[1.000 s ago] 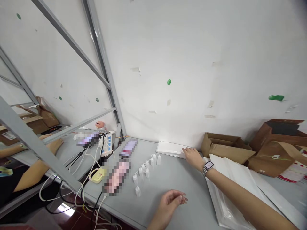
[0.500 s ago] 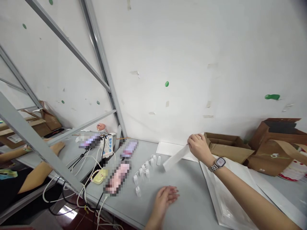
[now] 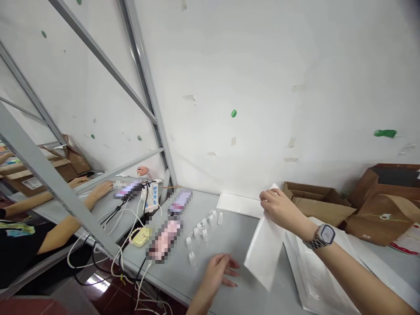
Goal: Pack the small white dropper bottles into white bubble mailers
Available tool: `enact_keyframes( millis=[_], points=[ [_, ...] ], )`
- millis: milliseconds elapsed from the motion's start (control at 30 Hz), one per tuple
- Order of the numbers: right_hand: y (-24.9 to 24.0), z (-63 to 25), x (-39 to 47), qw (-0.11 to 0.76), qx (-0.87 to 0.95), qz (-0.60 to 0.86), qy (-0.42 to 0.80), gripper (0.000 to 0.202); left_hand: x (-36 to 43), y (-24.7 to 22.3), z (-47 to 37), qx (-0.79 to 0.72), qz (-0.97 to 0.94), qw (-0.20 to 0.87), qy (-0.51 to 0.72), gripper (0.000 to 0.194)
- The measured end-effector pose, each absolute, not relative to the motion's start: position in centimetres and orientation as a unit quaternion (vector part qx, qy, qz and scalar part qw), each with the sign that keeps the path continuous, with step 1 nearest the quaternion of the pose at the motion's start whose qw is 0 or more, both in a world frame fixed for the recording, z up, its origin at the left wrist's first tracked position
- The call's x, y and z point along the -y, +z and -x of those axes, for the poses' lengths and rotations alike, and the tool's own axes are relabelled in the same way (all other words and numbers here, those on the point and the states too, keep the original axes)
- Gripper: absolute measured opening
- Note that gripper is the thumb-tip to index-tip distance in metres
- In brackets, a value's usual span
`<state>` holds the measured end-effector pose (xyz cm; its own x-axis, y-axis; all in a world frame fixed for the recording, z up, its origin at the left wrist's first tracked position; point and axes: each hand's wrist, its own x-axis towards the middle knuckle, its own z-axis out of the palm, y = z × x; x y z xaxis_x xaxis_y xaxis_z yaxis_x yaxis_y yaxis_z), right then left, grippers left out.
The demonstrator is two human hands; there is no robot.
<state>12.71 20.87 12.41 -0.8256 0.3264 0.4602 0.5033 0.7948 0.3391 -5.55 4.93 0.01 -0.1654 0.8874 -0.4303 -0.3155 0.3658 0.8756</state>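
My right hand (image 3: 274,204), with a watch on the wrist, grips the top of a white sheet-like packet (image 3: 266,249) that hangs tilted over the grey table (image 3: 236,223). Low in the view, my left hand (image 3: 219,273) is held with its fingers apart and nothing in them, left of the packet. Several small white bottles (image 3: 204,235) stand beyond my left hand. Behind them, a flat white packet (image 3: 239,204) lies along the wall.
An open cardboard box (image 3: 320,205) and a brown paper bag (image 3: 377,218) stand at the right, behind stacked white packets (image 3: 320,267). Blurred phones (image 3: 166,240), cables and a power strip (image 3: 151,197) lie left. Another person's arms (image 3: 59,232) rest beyond the metal frame (image 3: 105,65).
The packet in my right hand has swung from a narrow, edge-on strip to a broader face, nearer my left hand. The other person's hands have moved further along their table.
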Motion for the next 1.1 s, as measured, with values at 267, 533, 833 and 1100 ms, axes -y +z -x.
enact_keyframes(
  millis=[267,533,833,1100],
  points=[
    [6.7,-7.8,-15.9,0.045,0.983,0.122,-0.126,0.021,-4.7,1.3,3.3,-0.307,-0.232,0.75,0.538,0.051],
    [5.4,-2.5,-13.7,0.2,0.928,0.296,0.104,0.025,-4.4,0.4,1.9,-0.315,-0.219,0.731,0.564,0.045],
    [3.7,3.0,-12.7,0.221,0.885,0.373,0.168,0.014,-4.5,-0.2,2.3,-0.367,-0.183,0.691,0.595,0.033],
    [5.0,-0.1,-12.6,0.387,0.82,0.331,0.261,0.016,-4.6,-0.1,2.8,-0.393,-0.217,0.662,0.6,0.034]
  ],
)
